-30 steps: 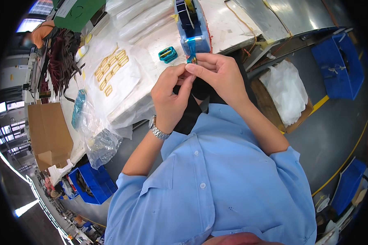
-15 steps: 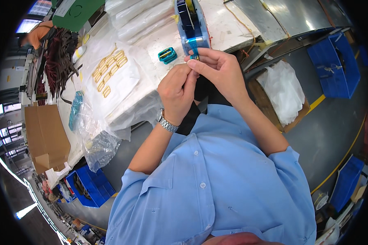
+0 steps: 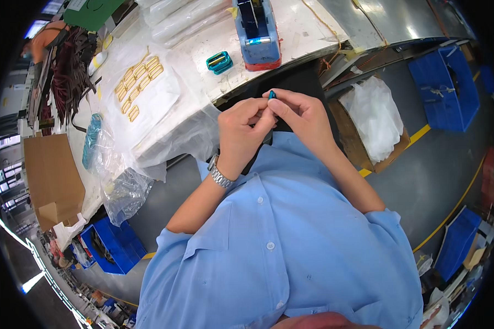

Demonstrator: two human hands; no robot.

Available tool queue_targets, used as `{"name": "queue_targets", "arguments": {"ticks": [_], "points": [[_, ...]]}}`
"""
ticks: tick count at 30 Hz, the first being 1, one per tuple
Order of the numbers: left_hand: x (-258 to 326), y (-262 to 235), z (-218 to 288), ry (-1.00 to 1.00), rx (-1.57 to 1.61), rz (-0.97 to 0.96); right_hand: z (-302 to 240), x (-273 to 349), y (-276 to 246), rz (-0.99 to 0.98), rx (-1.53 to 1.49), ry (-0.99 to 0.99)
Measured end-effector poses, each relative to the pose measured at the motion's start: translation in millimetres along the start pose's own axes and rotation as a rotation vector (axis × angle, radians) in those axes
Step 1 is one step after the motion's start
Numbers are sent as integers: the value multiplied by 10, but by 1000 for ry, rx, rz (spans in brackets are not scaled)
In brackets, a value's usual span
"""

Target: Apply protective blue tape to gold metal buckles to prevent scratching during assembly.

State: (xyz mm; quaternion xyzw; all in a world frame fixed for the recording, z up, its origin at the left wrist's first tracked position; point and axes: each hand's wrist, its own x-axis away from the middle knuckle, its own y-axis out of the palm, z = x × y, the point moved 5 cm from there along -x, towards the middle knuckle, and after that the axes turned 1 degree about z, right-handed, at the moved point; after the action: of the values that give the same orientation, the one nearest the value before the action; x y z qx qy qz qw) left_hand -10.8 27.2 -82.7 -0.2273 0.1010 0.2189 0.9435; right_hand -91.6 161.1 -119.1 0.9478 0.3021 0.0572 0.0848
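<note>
Pinching a teal piece [image 3: 272,94] between fingertips [image 3: 277,105], the right hand [image 3: 306,117] meets the left hand [image 3: 239,131], whose grip is unclear.

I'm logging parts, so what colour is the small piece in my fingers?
What shows of the piece is teal; see the head view.

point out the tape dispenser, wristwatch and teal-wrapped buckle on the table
Tape dispenser [image 3: 260,52], head view: front of its blue body
Wristwatch [image 3: 220,177], head view: metal band
Teal-wrapped buckle [image 3: 221,69], head view: teal lower side
</note>
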Motion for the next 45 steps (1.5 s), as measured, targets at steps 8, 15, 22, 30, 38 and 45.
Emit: {"name": "queue_targets", "arguments": {"ticks": [8,15,22,30,38,45], "points": [[140,-117,-209,-412,567,-149,-256,41,63,-73,422,-247],[40,-441,338,313,-377,-212,-359,52,180,-260,530,-102],[-39,-570,338,417,-429,-360,-341,17,295,-260,397,100],[-391,-808,346,376,-469,-233,-537,-220,135,-17,233,-29],[-870,-1016,-148,208,-435,57,-692,-774,-77,81,760,-529],[-920,-999,-275,155,-480,24,-590,-888,-106,84,718,-553]]}}
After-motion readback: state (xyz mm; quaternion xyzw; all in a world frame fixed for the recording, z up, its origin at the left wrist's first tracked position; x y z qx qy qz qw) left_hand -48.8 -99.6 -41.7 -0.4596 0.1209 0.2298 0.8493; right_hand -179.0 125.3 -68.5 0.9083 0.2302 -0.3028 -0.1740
